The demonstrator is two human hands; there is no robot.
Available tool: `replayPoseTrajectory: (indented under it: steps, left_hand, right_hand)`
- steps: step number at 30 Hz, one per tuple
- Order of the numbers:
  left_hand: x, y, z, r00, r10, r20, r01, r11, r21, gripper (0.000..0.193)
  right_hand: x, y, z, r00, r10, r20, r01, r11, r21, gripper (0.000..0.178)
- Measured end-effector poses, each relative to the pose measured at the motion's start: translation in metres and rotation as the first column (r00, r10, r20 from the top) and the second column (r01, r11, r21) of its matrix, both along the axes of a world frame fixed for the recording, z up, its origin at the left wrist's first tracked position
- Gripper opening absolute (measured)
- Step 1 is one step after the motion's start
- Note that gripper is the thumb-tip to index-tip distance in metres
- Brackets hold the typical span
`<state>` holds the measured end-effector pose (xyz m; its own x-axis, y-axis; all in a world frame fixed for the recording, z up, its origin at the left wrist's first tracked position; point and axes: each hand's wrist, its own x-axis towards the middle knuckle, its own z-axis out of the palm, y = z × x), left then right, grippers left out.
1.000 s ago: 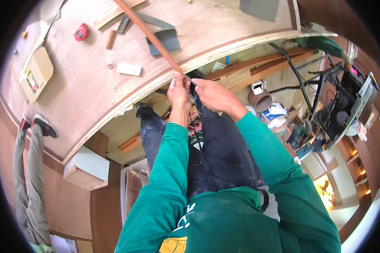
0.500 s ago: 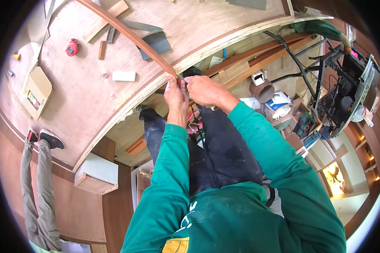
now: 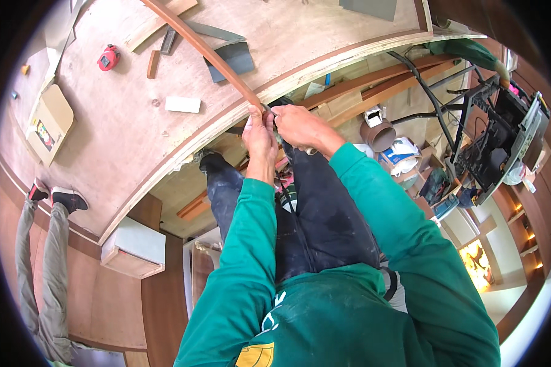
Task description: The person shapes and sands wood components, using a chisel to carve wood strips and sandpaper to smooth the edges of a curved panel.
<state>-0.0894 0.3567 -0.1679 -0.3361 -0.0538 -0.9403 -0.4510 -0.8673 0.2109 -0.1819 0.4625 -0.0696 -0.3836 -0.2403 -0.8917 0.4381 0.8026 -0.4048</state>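
A long reddish-brown wooden strip (image 3: 205, 56) slants across the plywood table, its near end reaching just past the table's edge. My left hand (image 3: 260, 142) is closed around that end, thumb along the strip. Right beside it, my right hand (image 3: 303, 127) grips a slim tool with a dark blade (image 3: 267, 109) that meets the strip's end. A pale, rounded handle end (image 3: 311, 150) shows under the right hand. Whether the tool is a chisel or a file I cannot tell, since my fingers cover most of it.
On the plywood table (image 3: 122, 140) lie a red tape measure (image 3: 109, 57), a white block (image 3: 183, 104), grey sheet scraps (image 3: 234, 60) and a cardboard piece (image 3: 50, 125). A black-framed machine (image 3: 496, 134) and a brown pipe piece (image 3: 379, 136) are at right. Another person's legs (image 3: 55, 269) show at left.
The view has shifted slightly. My right hand and the tool's blade have moved a little against the strip's end; my left hand keeps its hold.
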Motion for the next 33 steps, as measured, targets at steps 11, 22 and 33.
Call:
replayPoseTrajectory:
  steps: [11,22,33]
  left_hand:
    - [0.001,-0.001,0.002,1.0,-0.016,0.011,0.016,1.0,0.013,0.037]
    - [-0.007,-0.001,0.011,0.999,-0.011,0.045,0.013,0.999,-0.04,0.035]
    - [0.001,-0.008,0.002,1.0,-0.018,0.003,0.018,1.0,-0.017,0.037]
  right_hand:
    - [0.012,0.005,-0.014,0.98,0.165,-0.111,-0.171,0.985,-0.038,0.034]
    - [-0.026,-0.005,0.03,0.97,-0.03,0.24,0.018,0.998,0.053,0.035]
    - [-0.021,-0.01,0.024,0.986,-0.045,0.162,0.05,0.998,-0.027,0.035]
